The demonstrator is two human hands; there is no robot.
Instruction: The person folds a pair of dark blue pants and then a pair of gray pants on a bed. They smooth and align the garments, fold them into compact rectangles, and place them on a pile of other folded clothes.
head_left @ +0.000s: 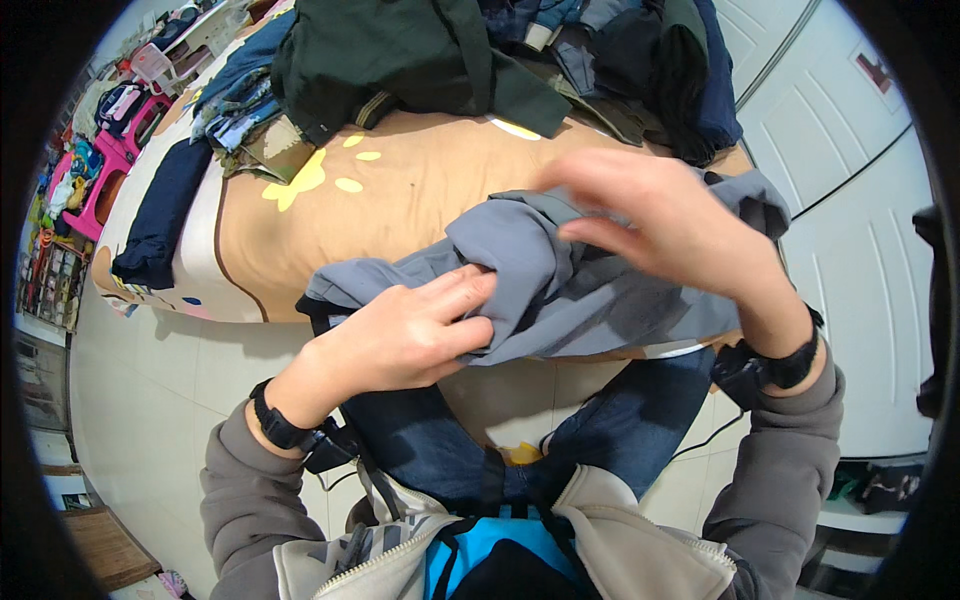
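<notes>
A crumpled grey garment lies across the near edge of the bed, bunched in the middle, with a dark part at its left end; I cannot make out its exact kind. My left hand has its fingers curled into a fold of the cloth and grips it. Over the right half of the garment is my right hand, thumb and fingers apart, fingertips smeared by motion. Nothing shows between those fingers. Each wrist wears a black strap with a small dark device.
Behind the garment, the bed's tan patterned sheet carries a dark green jacket, a pile of dark clothes and folded navy trousers. White cabinet doors stand at right. Pink stools stand far left. My knees are against the bed's front.
</notes>
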